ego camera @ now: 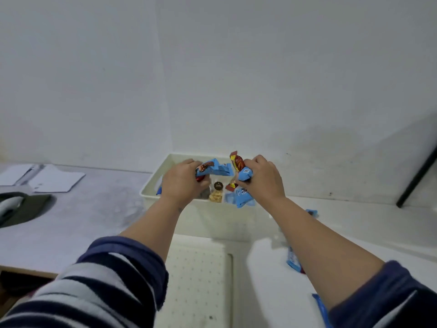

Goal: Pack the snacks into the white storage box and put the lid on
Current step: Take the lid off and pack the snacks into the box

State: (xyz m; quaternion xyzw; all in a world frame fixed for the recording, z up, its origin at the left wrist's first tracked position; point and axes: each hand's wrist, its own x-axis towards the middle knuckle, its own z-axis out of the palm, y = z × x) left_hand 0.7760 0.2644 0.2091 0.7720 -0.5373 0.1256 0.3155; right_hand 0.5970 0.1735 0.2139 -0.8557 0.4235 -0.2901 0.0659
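Observation:
The white storage box (151, 185) stands open against the wall at the middle of the table. Over it, my left hand (183, 183) grips a bunch of blue snack packets (216, 169). My right hand (264, 179) grips a red and yellow wrapped bar (237, 161) together with a blue packet. Inside the box lie more blue packets (241, 197), a small jar of pale snacks with a dark lid (217, 192) and another red wrapper. The white perforated lid (198, 280) lies flat in front of the box. More blue packets (293, 259) lie on the table under my right forearm.
An open notebook (42, 177) lies at the far left of the table, with a dark cap (21, 207) in front of it. A dark bar (416, 176) leans against the wall at the right. A blue packet (321, 308) sits at the lower right by my sleeve.

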